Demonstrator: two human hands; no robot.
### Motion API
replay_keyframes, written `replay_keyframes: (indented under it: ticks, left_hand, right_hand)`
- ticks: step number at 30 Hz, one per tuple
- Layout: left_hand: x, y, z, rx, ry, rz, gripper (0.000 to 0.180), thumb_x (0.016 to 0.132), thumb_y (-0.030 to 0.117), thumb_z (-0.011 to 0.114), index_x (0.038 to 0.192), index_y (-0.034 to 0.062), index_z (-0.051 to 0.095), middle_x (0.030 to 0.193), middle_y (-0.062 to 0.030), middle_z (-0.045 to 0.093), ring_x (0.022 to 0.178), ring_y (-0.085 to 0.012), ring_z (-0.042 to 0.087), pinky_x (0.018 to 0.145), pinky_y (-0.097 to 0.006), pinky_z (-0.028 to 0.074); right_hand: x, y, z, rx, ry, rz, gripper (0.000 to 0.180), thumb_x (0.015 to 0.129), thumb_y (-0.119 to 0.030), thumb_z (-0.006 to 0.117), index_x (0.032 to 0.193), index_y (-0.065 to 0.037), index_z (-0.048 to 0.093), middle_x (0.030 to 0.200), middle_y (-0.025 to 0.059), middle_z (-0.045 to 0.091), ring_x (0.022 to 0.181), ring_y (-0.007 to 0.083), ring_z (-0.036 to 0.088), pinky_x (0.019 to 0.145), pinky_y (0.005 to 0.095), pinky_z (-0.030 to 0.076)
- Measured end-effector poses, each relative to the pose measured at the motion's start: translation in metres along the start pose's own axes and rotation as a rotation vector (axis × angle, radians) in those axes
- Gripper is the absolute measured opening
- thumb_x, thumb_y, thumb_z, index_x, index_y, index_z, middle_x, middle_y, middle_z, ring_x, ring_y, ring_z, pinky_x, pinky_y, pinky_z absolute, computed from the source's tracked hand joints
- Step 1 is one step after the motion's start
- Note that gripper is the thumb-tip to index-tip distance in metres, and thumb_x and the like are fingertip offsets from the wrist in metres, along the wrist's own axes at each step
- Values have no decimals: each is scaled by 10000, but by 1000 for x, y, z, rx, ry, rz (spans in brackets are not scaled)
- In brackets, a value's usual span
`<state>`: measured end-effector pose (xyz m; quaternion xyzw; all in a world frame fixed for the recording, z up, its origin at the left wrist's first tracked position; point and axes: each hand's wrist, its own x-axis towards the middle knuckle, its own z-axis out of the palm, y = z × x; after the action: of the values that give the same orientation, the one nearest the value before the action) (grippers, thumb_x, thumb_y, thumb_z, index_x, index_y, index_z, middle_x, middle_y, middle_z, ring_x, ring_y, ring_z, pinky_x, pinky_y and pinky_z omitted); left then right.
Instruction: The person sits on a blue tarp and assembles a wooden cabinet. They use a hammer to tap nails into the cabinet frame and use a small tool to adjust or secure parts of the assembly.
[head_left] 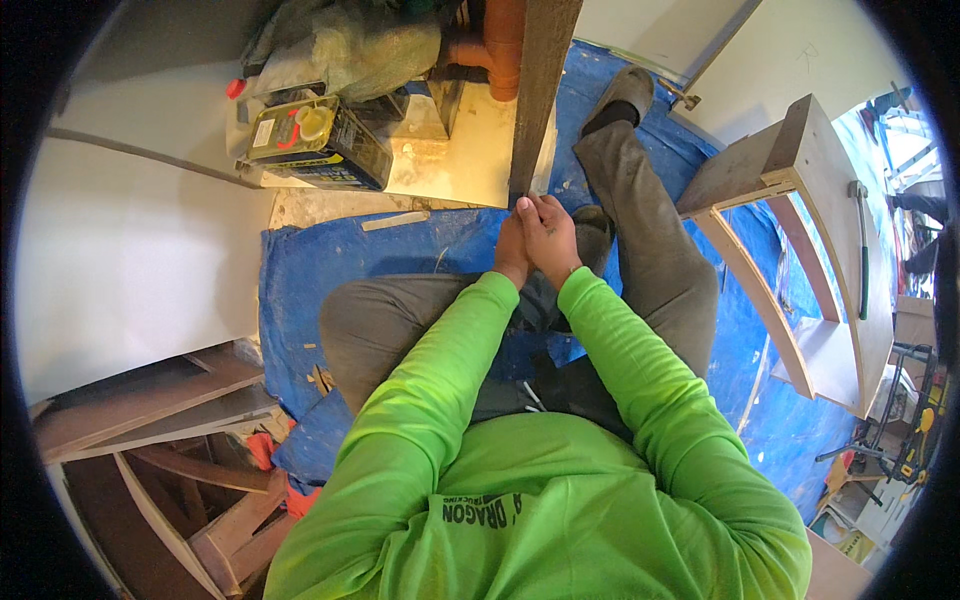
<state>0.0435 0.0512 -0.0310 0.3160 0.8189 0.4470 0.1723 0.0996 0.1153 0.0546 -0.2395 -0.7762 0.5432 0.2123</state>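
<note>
My left hand (pixel 511 248) and my right hand (pixel 552 240) are pressed together in front of me, both closed, thumbs toward the top. Whatever lies between the fingers is hidden. Just beyond the fingertips is the near end of a dark wooden upright (pixel 543 100); whether the fingers touch it I cannot tell. A pale board (pixel 455 165) lies to its left, carrying a rectangular metal can (pixel 350 150) with a yellow top and red handle. Under my folded left leg and outstretched right leg spreads a blue tarp (pixel 300 290).
At right stands a curved wooden frame (pixel 765 285) with a green-handled tool (pixel 862 250) on its panel. Beyond it are yellow-and-black clamps (pixel 917 430). A white panel (pixel 140 260) and cut wood pieces (pixel 160 400) are at left. An orange pipe (pixel 502 50) rises behind the board.
</note>
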Motion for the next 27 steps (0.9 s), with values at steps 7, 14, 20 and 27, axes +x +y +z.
replay_keyframes:
  ticks: [7,14,20,27]
  left_hand:
    - [4,16,-8,89,-10,10,311,885,277,610,1085,42,568,984,-239,658,921,-448,625,748,-490,532]
    - [-3,11,-6,129,77,109,295,889,275,620,1051,33,578,975,-229,659,919,-435,627,735,-482,530]
    - [-3,39,-15,-75,-40,-160,292,905,272,587,1085,44,568,1029,-234,658,951,-435,630,773,-486,529]
    - [2,18,-5,-6,21,-10,294,921,297,560,1081,51,575,1016,-242,657,945,-447,620,767,-502,518]
  right_hand:
    - [5,6,-4,-55,13,-22,357,989,-299,551,1082,26,666,920,212,594,888,400,609,794,412,482]
    - [-3,5,1,-20,47,-61,376,991,-301,549,1100,41,659,930,211,603,876,382,608,801,407,482]
    - [0,-1,-9,-64,20,-36,382,992,-300,547,1109,47,656,947,207,606,890,366,613,802,380,483]
    - [5,9,-4,-20,-1,6,372,991,-302,552,1118,31,660,951,210,608,890,374,612,804,390,480]
